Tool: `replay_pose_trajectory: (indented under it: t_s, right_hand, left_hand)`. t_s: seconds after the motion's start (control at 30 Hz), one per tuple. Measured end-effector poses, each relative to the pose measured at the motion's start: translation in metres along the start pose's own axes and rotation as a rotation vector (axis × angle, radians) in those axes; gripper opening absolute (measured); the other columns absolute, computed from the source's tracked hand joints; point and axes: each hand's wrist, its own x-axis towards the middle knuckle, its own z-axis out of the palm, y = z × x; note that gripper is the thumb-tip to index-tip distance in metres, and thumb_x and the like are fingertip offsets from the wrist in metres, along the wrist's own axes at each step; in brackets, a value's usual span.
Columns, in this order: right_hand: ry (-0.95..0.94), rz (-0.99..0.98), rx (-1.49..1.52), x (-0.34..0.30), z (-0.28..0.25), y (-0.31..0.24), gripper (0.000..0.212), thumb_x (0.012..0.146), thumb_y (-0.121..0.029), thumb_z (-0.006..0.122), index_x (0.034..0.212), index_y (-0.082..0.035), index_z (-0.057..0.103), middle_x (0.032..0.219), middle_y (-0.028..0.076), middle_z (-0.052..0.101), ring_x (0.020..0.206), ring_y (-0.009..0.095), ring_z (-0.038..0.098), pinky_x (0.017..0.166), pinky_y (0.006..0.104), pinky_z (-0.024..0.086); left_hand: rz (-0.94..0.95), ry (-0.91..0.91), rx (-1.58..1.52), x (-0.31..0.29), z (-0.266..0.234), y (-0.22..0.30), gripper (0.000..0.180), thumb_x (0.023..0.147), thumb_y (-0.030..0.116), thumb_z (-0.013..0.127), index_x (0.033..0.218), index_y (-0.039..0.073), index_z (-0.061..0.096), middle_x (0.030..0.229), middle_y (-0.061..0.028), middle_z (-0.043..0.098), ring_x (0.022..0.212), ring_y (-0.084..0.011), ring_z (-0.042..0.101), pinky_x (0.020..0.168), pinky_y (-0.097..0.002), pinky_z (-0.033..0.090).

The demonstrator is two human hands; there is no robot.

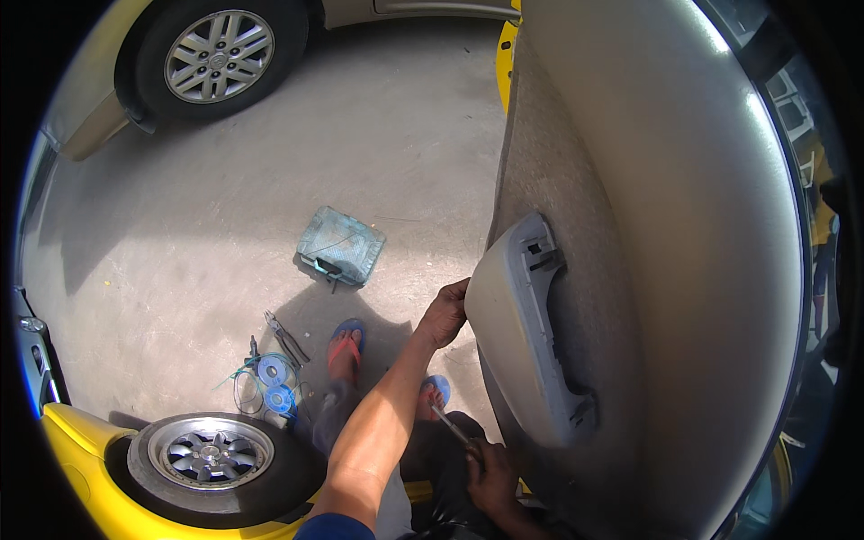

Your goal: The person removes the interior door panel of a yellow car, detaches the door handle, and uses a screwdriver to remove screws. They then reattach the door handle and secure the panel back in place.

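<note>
Against a large beige panel (693,225) on the right, one curved beige trim piece (508,337) stands on end, its notched, bracketed edge turned toward that panel and covering part of it. Two hands are at work. The left hand (445,315) is nearly closed, gripping the trim piece at its left edge, with the fingertips hidden behind it. The right hand (490,477), lower down, is curled around the handle of one screwdriver (453,425), whose shaft points up and to the left, over one of two feet in blue sandals with red straps (351,337).

On the concrete floor (180,243) lie one worn teal case (342,246) with a handle, one pair of pliers (288,337), and two blue spools (273,369) side by side, tangled with thin greenish line (243,385). The left forearm (378,423) crosses in front of the legs and hides part of them.

Two car wheels show: one (219,56) on a tan car at the top left, the other (211,454) under yellow bodywork (76,432) at the lower left. Both hubs carry a small centre emblem; any lettering on the case or spools is too small to read.
</note>
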Motion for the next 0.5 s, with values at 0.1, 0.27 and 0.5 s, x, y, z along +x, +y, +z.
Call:
replay_pose_trajectory:
  t_s: [0.1, 0.27, 0.5]
  right_hand:
    - [-0.059, 0.039, -0.033, 0.012, -0.005, -0.005, 0.031, 0.095, -0.018, 0.071, 0.123, -0.006, 0.066, 0.099, 0.020, 0.065, 0.091, 0.042, 0.063, 0.083, 0.0533, 0.050]
    - [-0.217, 0.168, -0.126, 0.019, -0.026, -0.020, 0.032, 0.099, -0.023, 0.067, 0.121, -0.001, 0.061, 0.107, 0.023, 0.065, 0.105, 0.044, 0.063, 0.088, 0.0548, 0.051]
    - [-0.595, 0.290, -0.244, 0.054, -0.056, -0.073, 0.031, 0.100, -0.028, 0.064, 0.120, -0.005, 0.060, 0.120, 0.024, 0.063, 0.115, 0.045, 0.064, 0.096, 0.0545, 0.052]
  left_hand:
    - [-0.049, -0.008, 0.012, -0.007, 0.005, 0.009, 0.036, 0.095, 0.004, 0.070, 0.130, 0.002, 0.070, 0.115, -0.0052, 0.075, 0.106, -0.0151, 0.066, 0.101, -0.0308, 0.049]
    - [-0.157, -0.026, 0.173, -0.005, 0.000, 0.027, 0.033, 0.097, 0.012, 0.069, 0.129, 0.004, 0.071, 0.115, -0.0046, 0.074, 0.108, -0.0150, 0.065, 0.102, -0.0315, 0.049]
    - [-0.252, 0.053, 0.761, 0.001, 0.011, 0.054, 0.039, 0.097, 0.020, 0.073, 0.135, 0.011, 0.069, 0.133, -0.0123, 0.072, 0.127, -0.0245, 0.066, 0.109, -0.0380, 0.051]
